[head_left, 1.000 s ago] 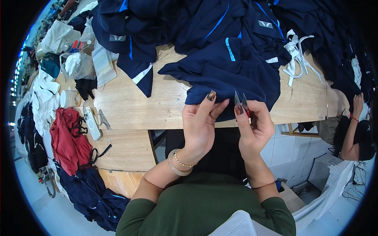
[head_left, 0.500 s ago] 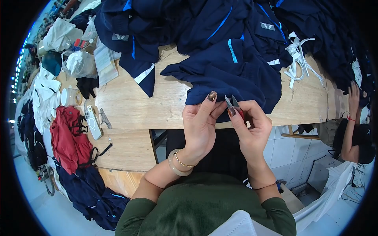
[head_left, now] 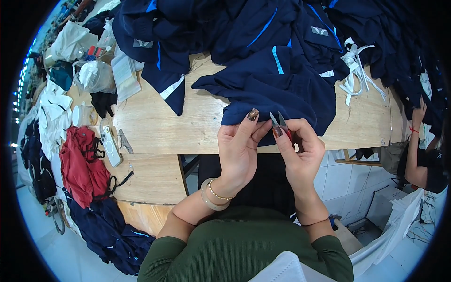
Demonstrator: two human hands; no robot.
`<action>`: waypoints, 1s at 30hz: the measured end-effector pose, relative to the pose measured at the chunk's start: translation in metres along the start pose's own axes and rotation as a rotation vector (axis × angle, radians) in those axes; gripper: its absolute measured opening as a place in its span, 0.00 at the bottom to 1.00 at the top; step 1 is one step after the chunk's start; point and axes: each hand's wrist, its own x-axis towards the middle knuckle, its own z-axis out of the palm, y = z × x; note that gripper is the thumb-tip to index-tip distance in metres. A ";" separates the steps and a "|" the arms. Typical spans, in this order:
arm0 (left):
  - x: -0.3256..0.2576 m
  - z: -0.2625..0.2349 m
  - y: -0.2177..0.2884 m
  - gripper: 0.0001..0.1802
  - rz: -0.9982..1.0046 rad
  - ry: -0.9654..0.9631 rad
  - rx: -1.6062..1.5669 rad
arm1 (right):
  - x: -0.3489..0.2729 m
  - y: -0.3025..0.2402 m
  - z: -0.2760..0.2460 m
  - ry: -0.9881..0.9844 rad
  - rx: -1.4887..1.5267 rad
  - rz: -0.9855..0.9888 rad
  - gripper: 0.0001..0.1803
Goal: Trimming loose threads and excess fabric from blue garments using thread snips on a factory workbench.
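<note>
A navy garment with a light-blue stripe lies bunched on the wooden table, its near edge hanging over the front. My left hand pinches that edge between thumb and fingers. Close on its right, my right hand grips a pair of thread snips with a bit of red on the handle. The two pointed blades face away from me, parted, beside the cloth edge. Most of the handle is hidden in my palm, and no thread can be made out between the blades.
More navy garments are heaped across the far side. White straps lie to the right. At left are a red bag, a phone, a plastic cup and plastic bags. A co-worker's arm reaches in at far right.
The snips and my right fingertips have shifted very slightly to the right. My left hand stays on the garment edge. The co-worker's hand at far right has moved a little.
</note>
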 end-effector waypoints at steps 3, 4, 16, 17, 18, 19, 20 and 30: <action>0.000 0.001 0.000 0.07 0.001 0.015 0.002 | 0.000 0.000 0.000 -0.001 0.001 0.003 0.03; 0.000 0.002 0.000 0.07 0.001 0.016 0.003 | 0.000 0.000 0.000 -0.003 0.004 0.006 0.03; 0.000 0.001 0.000 0.07 -0.008 0.015 0.011 | 0.000 0.002 0.000 0.006 -0.020 -0.051 0.03; 0.000 0.002 0.000 0.07 -0.005 0.014 0.010 | 0.000 0.002 0.000 0.007 -0.020 -0.052 0.03; 0.000 0.002 0.000 0.07 -0.002 0.013 0.009 | 0.000 0.002 0.000 0.014 -0.045 -0.083 0.03; 0.000 0.002 0.000 0.07 -0.002 0.013 0.009 | 0.000 0.002 0.001 0.021 -0.071 -0.114 0.03; 0.000 0.003 0.000 0.07 -0.006 0.008 0.005 | 0.000 0.003 0.001 0.021 -0.071 -0.114 0.03; -0.001 0.001 -0.002 0.08 -0.014 -0.009 0.014 | -0.001 0.004 0.005 0.136 0.050 -0.103 0.04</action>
